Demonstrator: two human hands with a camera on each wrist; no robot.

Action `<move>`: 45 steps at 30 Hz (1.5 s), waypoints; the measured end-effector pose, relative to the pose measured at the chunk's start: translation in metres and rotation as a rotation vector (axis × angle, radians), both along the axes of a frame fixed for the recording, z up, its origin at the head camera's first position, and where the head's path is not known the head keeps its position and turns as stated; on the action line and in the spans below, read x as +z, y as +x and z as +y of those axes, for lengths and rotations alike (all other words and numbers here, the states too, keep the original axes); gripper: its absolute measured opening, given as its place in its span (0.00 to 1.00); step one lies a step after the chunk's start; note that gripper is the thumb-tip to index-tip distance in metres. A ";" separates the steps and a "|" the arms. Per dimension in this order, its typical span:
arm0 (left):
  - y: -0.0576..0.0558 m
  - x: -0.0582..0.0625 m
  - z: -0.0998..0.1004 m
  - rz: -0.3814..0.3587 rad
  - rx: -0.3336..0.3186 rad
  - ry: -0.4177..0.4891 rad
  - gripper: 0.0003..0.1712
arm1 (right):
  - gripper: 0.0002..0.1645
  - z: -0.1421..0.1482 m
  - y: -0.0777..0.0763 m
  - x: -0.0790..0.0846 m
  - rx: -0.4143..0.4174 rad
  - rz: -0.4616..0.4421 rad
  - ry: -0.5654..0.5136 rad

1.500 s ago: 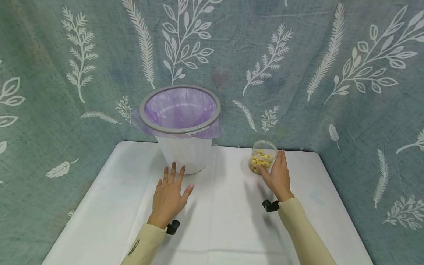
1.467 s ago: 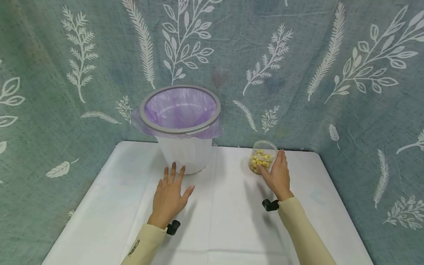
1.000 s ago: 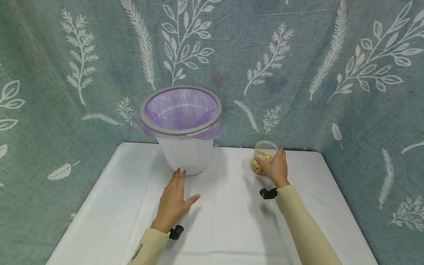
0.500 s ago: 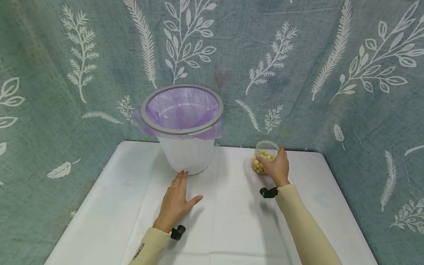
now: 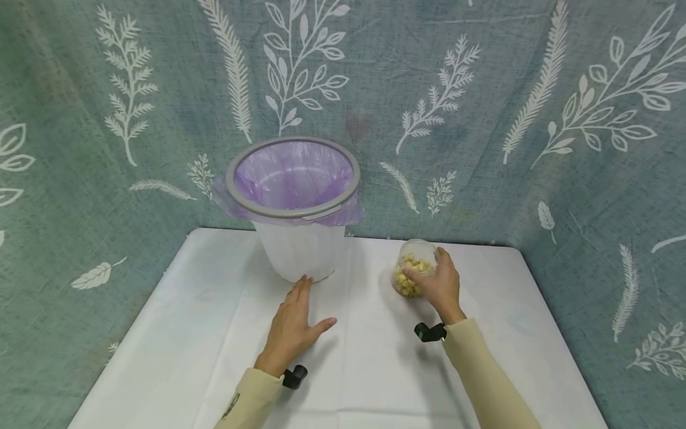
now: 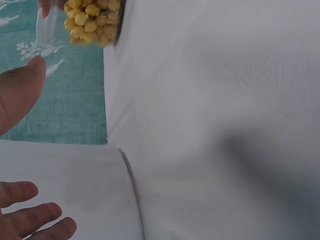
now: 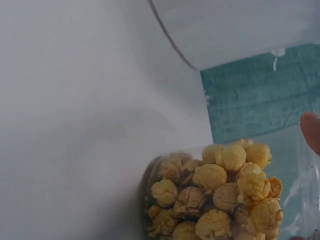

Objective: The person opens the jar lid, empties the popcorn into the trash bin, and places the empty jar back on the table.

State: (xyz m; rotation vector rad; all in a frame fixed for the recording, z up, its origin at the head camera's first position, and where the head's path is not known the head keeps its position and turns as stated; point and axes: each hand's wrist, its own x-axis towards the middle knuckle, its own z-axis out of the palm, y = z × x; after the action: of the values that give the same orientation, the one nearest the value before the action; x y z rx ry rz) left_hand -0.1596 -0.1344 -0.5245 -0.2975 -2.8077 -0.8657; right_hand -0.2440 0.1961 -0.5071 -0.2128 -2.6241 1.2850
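Popcorn jar (image 5: 405,281) is gripped by right hand (image 5: 440,287), right of the bin (image 5: 301,250) — left hand (image 5: 292,326), fingers (image 6: 37,218) extended, before it.

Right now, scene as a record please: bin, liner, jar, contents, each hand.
bin: white, grey rim, upright on white table
liner: purple, inside bin, spilling out below rim
jar: clear, right of bin, no lid visible
contents: yellow popcorn, jar partly filled
left hand: holds nothing, by bin's base; contact unclear
right hand: grips jar
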 end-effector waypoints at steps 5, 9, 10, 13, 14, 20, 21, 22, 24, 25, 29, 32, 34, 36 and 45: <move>0.000 0.001 0.008 -0.001 -0.015 0.020 0.61 | 0.67 -0.015 0.015 0.006 0.034 -0.019 -0.052; 0.001 0.004 0.016 0.002 -0.031 0.049 0.62 | 0.67 -0.028 0.027 0.013 0.071 -0.003 -0.093; 0.001 0.004 0.018 0.007 -0.035 0.050 0.63 | 0.66 -0.031 0.031 0.015 0.085 0.006 -0.102; 0.001 0.006 0.023 0.009 -0.046 0.061 0.65 | 0.66 -0.039 0.040 0.021 0.129 0.034 -0.121; 0.001 0.006 0.025 0.013 -0.050 0.066 0.65 | 0.66 -0.042 0.043 0.024 0.146 0.042 -0.130; 0.000 0.008 0.034 0.036 -0.074 0.115 0.67 | 0.65 -0.059 0.059 0.034 0.239 0.093 -0.191; -0.001 0.008 0.036 0.043 -0.081 0.123 0.67 | 0.64 -0.062 0.062 0.036 0.250 0.098 -0.201; -0.001 0.009 0.037 0.045 -0.086 0.133 0.68 | 0.64 -0.064 0.064 0.037 0.261 0.102 -0.209; -0.001 0.009 0.040 0.046 -0.095 0.148 0.68 | 0.63 -0.069 0.068 0.039 0.276 0.107 -0.220; -0.001 0.010 0.041 0.042 -0.098 0.156 0.68 | 0.63 -0.071 0.070 0.039 0.281 0.106 -0.223; -0.001 0.011 0.047 0.020 -0.105 0.186 0.68 | 0.63 -0.078 0.074 0.039 0.283 0.096 -0.224; -0.001 0.011 0.051 0.014 -0.113 0.214 0.67 | 0.63 -0.080 0.077 0.038 0.278 0.080 -0.238; -0.001 0.012 0.053 0.021 -0.120 0.229 0.67 | 0.63 -0.081 0.078 0.038 0.282 0.077 -0.256; -0.001 0.011 0.055 0.033 -0.120 0.240 0.67 | 0.63 -0.082 0.080 0.038 0.287 0.072 -0.269; -0.001 0.012 0.060 0.039 -0.142 0.307 0.67 | 0.63 -0.084 0.088 0.041 0.299 0.052 -0.301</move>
State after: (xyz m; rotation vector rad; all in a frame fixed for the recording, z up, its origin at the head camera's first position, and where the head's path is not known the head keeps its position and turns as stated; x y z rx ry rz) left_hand -0.1605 -0.0748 -0.5129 -0.4631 -2.5908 -1.2871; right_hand -0.1563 0.1120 -0.4663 0.1733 -2.4749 1.7558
